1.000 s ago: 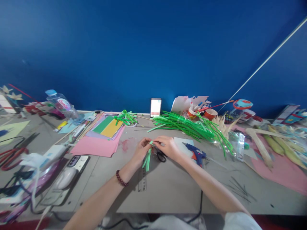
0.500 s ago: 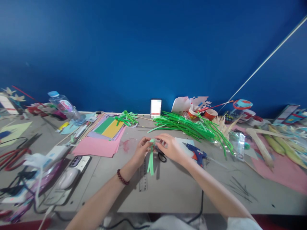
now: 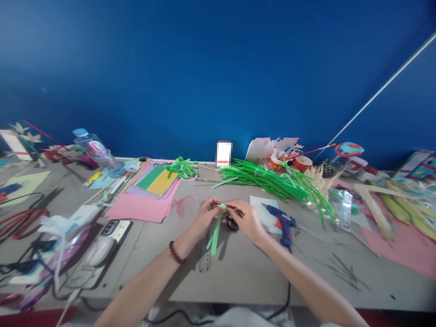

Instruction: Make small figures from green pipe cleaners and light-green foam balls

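Observation:
Light green paper strips (image 3: 214, 238) hang down from between my two hands over the middle of the table. My left hand (image 3: 208, 217) is closed, pinching the strips near their upper end. From the other side my right hand (image 3: 245, 220) has its fingers closed at the folded top of the strips. Black-handled scissors (image 3: 232, 223) lie just under my right fingers, their blades hidden. Below my left hand a clear ruler (image 3: 205, 259) rests on the table, partly covered.
To the right lie a blue glue gun (image 3: 286, 227) and a bundle of green pipe cleaners (image 3: 265, 179). Coloured paper sheets (image 3: 139, 206) are stacked at left, near a phone (image 3: 117, 227) and a plastic bottle (image 3: 97, 150). Pink paper (image 3: 405, 247) lies far right.
Both hands have dipped slightly towards me, and the strips hang lower and more slanted. My right fingers have shifted closer to the top of the strips. The view has moved slightly.

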Demonstrator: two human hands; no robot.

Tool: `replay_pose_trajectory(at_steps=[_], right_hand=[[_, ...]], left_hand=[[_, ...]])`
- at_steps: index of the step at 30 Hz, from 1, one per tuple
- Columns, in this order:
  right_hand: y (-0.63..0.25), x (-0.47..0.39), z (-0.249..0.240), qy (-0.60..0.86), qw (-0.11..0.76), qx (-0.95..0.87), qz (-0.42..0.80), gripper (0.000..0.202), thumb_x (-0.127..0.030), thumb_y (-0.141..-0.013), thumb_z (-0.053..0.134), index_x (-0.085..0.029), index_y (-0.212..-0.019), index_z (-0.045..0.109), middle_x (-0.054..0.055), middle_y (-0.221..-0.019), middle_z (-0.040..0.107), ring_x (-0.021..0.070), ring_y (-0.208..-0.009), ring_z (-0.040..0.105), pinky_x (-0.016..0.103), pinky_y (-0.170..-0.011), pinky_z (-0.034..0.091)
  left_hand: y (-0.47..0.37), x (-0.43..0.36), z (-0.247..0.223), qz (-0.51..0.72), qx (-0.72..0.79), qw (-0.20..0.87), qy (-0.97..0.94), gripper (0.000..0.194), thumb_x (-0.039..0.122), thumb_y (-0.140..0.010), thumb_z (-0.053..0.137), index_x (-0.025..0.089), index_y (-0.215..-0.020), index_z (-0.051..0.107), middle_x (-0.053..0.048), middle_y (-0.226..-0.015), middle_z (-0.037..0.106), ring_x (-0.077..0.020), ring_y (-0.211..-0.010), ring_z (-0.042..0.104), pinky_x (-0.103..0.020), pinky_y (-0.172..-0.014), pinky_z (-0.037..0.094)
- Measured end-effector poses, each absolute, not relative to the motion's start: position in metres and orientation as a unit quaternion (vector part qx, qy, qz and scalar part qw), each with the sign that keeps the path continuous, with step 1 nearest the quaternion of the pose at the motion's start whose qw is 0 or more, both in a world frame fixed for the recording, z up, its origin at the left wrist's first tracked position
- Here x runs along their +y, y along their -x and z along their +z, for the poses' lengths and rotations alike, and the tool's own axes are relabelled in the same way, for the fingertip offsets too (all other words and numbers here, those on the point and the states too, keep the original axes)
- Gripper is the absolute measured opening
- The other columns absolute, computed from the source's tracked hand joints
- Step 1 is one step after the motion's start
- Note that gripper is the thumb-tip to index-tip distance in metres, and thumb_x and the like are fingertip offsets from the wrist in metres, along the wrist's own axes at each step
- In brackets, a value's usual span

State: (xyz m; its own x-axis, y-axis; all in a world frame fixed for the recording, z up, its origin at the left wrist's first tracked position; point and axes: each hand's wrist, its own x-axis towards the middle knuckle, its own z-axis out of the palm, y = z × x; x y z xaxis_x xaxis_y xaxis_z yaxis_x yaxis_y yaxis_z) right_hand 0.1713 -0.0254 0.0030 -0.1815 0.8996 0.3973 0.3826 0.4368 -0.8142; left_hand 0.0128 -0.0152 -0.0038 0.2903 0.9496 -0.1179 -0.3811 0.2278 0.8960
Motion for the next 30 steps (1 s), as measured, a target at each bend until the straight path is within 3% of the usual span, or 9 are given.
replay_pose_trajectory(at_steps=[11, 17, 21, 30], right_hand=[[-0.173, -0.030, 0.000, 0.464, 0.478, -0.715, 0.214, 0.017, -0.019, -0.083, 0.053, -0.020, -0.090, 0.069, 0.005, -0.084, 0.072, 0.0154, -0.070, 0.065, 0.026, -0.067, 0.054], [-0.173, -0.030, 0.001, 0.471, 0.490, -0.707, 0.196, 0.016, -0.018, -0.082, 0.053, -0.019, -0.087, 0.069, 0.005, -0.082, 0.072, 0.0159, -0.072, 0.066, 0.025, -0.066, 0.055], [-0.174, -0.030, -0.001, 0.469, 0.491, -0.710, 0.188, 0.017, -0.019, -0.083, 0.053, -0.020, -0.089, 0.069, 0.005, -0.082, 0.072, 0.0160, -0.072, 0.066, 0.026, -0.067, 0.055], [-0.172, -0.033, -0.001, 0.466, 0.483, -0.720, 0.179, 0.020, -0.021, -0.085, 0.050, -0.020, -0.094, 0.069, 0.007, -0.088, 0.072, 0.0170, -0.075, 0.067, 0.028, -0.069, 0.056]], left_hand=[[-0.018, -0.017, -0.005, 0.483, 0.373, 0.641, -0.466, 0.036, 0.039, -0.064, 0.078, 0.016, -0.080, 0.055, 0.001, -0.069, 0.061, -0.0097, -0.061, 0.058, -0.022, -0.059, 0.051], [-0.018, -0.025, -0.002, 0.516, 0.380, 0.484, -0.596, 0.025, 0.037, -0.078, 0.065, 0.020, -0.093, 0.054, -0.005, -0.100, 0.058, -0.0125, -0.080, 0.061, -0.023, -0.066, 0.052], [-0.015, -0.027, -0.005, 0.499, 0.362, 0.381, -0.689, 0.017, 0.033, -0.085, 0.055, 0.019, -0.093, 0.060, -0.009, -0.104, 0.055, -0.0167, -0.092, 0.059, -0.027, -0.075, 0.054], [-0.019, -0.022, -0.012, 0.528, 0.377, 0.402, -0.647, 0.014, 0.031, -0.082, 0.060, 0.018, -0.086, 0.062, -0.005, -0.090, 0.060, -0.0145, -0.082, 0.060, -0.025, -0.070, 0.053]])
